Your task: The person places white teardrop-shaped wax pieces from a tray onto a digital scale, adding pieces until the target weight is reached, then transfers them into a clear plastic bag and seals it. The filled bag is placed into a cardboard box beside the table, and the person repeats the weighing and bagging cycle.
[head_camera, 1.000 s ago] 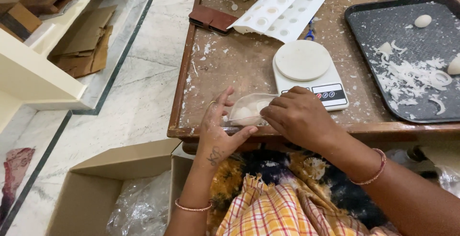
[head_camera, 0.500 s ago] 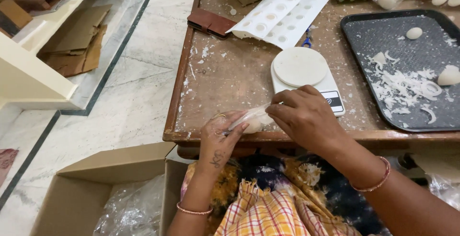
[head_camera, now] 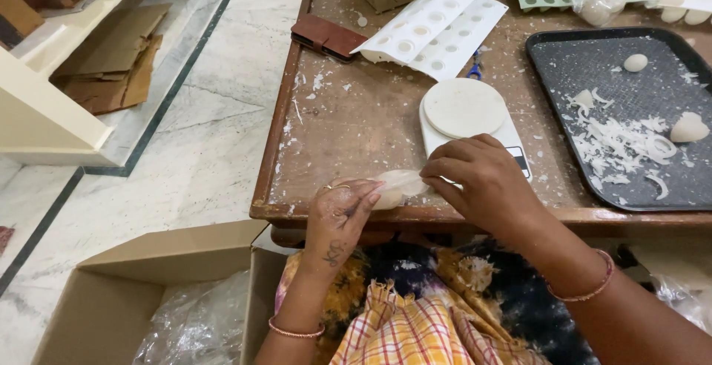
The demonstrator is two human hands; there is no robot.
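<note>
low in the middle of the frame, both hands meet over the near edge of the wooden table. the left hand curls its fingers around a small pale lump wrapped in clear film, gripping it from below left. the right hand pinches the film's right end with fingertips pressed together. just above the hands sits a white kitchen scale with a round platform. to the right lies a dark tray scattered with white shavings. a white mould sheet and a brown wallet lie toward the upper middle. an open cardboard box fills the lower left.
</note>
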